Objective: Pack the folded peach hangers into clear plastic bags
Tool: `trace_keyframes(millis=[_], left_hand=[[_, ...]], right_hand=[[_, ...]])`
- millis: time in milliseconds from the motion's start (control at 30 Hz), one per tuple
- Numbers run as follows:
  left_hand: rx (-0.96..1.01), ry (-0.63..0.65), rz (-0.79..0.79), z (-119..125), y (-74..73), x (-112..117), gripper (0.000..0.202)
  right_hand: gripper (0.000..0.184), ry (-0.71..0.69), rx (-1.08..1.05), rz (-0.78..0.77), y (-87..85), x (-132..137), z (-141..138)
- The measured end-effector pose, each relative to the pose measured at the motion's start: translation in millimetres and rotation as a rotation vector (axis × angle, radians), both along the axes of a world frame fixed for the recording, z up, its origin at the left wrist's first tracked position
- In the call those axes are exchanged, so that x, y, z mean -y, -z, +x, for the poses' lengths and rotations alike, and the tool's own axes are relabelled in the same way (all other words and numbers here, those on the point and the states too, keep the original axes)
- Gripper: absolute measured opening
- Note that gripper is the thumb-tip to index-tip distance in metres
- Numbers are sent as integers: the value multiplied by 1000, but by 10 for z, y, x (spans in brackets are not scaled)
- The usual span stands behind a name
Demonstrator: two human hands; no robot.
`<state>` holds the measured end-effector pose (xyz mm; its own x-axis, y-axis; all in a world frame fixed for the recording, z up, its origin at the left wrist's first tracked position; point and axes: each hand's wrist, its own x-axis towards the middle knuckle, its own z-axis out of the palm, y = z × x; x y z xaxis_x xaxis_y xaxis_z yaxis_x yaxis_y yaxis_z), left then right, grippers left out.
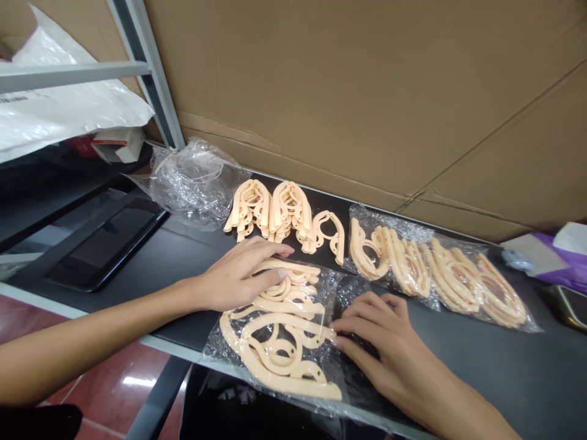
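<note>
A clear plastic bag [275,360] of peach plastic folding hangers lies at the table's front edge, between my hands. My left hand [241,275] rests flat on its upper end, fingers slightly apart, over the hangers inside. My right hand [376,342] curls onto the film at the bag's right end and seems to hold it. Beyond my hands, loose stacks of hangers [268,208] and a single hanger [325,235] lie on the black table top [481,360]. Further right, a row of bagged hangers [435,275] lies near my right hand without touching it.
A crumpled clear plastic bag [192,183] lies at the back left. A large cardboard sheet [367,91] stands along the table's back. A dark tablet [105,244] sits to the left, below a metal shelf upright [151,67] and a white plastic sack [59,104]. A purple package [554,263] lies far right.
</note>
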<state>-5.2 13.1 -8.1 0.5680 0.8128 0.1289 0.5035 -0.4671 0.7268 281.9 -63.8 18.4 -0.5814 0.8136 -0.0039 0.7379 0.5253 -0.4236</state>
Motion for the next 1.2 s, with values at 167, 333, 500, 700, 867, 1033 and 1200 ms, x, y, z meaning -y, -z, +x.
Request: trace_keyframes(millis=[167,333,500,700,867,1033,1200], left_hand=[[13,-10,-2,-7,38,-3,40],[31,-10,5,-1,38,-10,39],[34,-21,2,-4,37,-5,39],[37,-11,18,-12,3,5,38],[42,33,-44,-30,-26,12,42],[30,36,-96,-40,-53,13,47],[-37,37,-25,-33,-78,0,45]], right_hand=[[13,-49,-97,2,-78,-13,-118],[15,-81,-164,80,-4,-24,-257],[24,-74,-200,193,85,-1,-338],[32,-88,-103,362,137,4,-482],[31,-39,-177,267,31,-18,-449],[19,140,-350,130,-142,-252,-139],[11,362,-258,444,-1,-631,135]])
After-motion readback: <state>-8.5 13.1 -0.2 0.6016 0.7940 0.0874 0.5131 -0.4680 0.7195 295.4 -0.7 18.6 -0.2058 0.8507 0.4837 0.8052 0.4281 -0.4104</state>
